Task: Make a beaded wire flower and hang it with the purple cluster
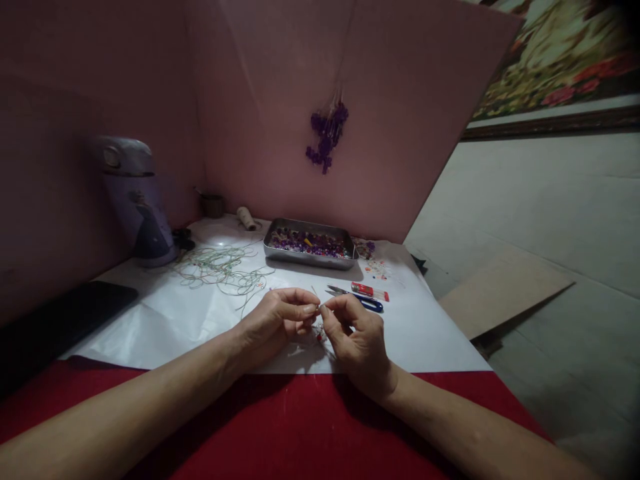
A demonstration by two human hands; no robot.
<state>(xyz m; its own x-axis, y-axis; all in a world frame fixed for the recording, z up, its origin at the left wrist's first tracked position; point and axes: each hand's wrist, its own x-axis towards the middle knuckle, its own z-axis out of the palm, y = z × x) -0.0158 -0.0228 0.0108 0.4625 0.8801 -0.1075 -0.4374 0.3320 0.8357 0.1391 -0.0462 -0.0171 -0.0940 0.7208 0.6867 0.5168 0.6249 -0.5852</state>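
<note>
My left hand (pixel 283 317) and my right hand (pixel 357 333) meet over the white sheet, the thumb and forefinger of each pinched together. Between their tips is something tiny, too small to make out. Just below the fingertips dangles a small beaded piece (pixel 319 332) with red and clear beads, partly hidden by the fingers. A thin pale strand sticks up above the left fingertips; whether it is thread or a needle I cannot tell. Beyond my right hand lie dark-blue thread snips (pixel 370 303) and a small red-labelled clear tube (pixel 369 291).
A metal tray (pixel 310 261) of mixed beads stands at the back. Tangled green cord (pixel 220 270) spreads at left, near a thread spool (pixel 246 218) and a lilac bottle (pixel 137 207). Loose beads (pixel 377 269) lie right of the tray. Purple beaded strands (pixel 327 137) hang on the pink panel.
</note>
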